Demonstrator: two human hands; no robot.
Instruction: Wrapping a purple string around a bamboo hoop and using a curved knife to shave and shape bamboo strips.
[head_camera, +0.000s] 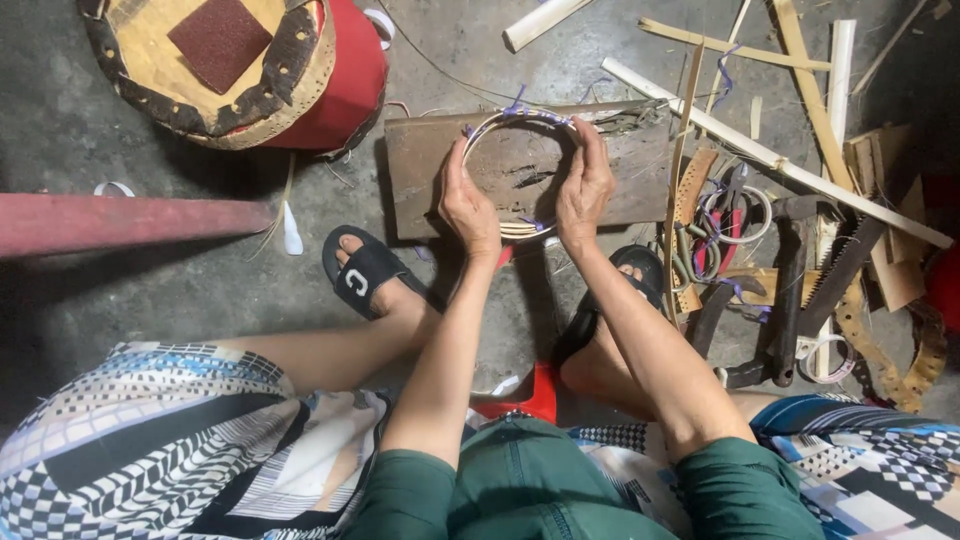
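Note:
A pale bamboo hoop (510, 118), bound at points with purple string, stands over a worn wooden board (420, 165) on the concrete floor. My left hand (466, 203) grips the hoop's left side. My right hand (584, 185) grips its right side, fingers curled over the rim. Both forearms reach out from my lap; my feet in black sandals rest on either side below the board.
A round red stool (345, 80) with a worn cushion sits upper left. A red bar (130, 222) lies at the left. At the right lie bamboo strips (770, 160), a saw (840, 270), pliers (730, 215) and a hammer-like tool (790, 300).

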